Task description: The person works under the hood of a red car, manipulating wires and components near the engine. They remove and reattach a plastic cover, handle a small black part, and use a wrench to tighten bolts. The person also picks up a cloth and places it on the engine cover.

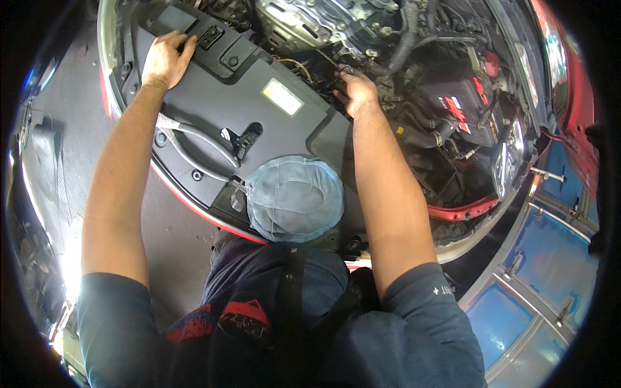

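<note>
My left hand rests on the black plastic cover at the car's front, beside a small recessed latch area. Its thumb stands apart from the fingers and it holds nothing. Down at the inner edge of that cover, my right hand reaches into the engine bay. Its fingers are bent together near a thin dark rod; the shadow hides what they grip. Long-handled grey pliers lie on the cover below my left hand. A round blue-grey mesh cap sits at the cover's near edge.
The metal engine and a ribbed hose lie beyond my right hand. To the right is a black battery among hoses. The red bumper edge curves in front of me. Blue panels stand at the far right.
</note>
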### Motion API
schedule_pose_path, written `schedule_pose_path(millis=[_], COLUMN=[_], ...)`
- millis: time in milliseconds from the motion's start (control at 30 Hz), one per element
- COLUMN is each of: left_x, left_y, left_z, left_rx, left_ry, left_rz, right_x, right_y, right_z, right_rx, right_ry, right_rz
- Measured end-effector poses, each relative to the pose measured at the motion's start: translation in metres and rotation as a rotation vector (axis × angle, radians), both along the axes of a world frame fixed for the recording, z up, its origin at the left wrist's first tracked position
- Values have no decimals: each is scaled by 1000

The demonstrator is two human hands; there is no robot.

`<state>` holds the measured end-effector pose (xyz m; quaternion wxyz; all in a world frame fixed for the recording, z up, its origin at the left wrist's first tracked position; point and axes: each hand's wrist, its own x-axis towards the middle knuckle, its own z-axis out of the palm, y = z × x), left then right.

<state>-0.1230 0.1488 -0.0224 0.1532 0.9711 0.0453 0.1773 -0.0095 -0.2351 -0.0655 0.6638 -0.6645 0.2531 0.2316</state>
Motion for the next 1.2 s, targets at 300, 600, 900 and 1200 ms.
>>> schedule_pose_path(millis=[300, 600, 900, 1200], left_x=[-6, -9, -15, -24], left_y=[-2, 0, -7, -15], left_z=[2, -1, 7, 19], left_rx=[31, 6, -159, -254], left_ry=[-21, -71, 55, 102], left_rz=[2, 43, 152, 182], right_x=[58, 121, 146, 137], right_y=[2, -39, -55, -41], right_z=[-76, -150, -163, -142], right_rx=[22, -222, -190, -81], right_ry=[134, 240, 276, 344], right_rz=[-236, 105, 248, 120])
